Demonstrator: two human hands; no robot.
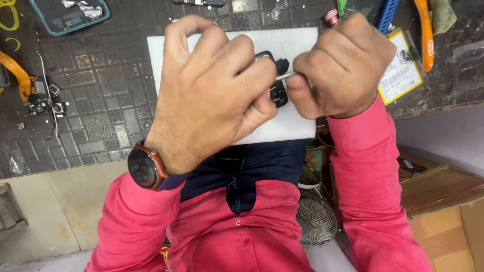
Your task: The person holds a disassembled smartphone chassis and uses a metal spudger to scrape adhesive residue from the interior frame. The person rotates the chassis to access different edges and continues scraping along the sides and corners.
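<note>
Nearest, the left hand (pixel 212 90), a round dark watch (pixel 143 167) on its wrist, curls shut over a small black electronic part (pixel 276 80). The right hand (pixel 343 68) pinches a thin white stick (pixel 285 76) touching it. Both hover above a white foam pad (pixel 292 45) on the dark patterned surface (pixel 96 95).

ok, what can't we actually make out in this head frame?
- Small black part: mostly hidden behind the left hand; kind unclear.
- Thin white tool: only a short stretch shows; its tip and handle sit inside the right hand.
- Blue-rimmed tray and orange tool: cut off by the top edge.
</note>
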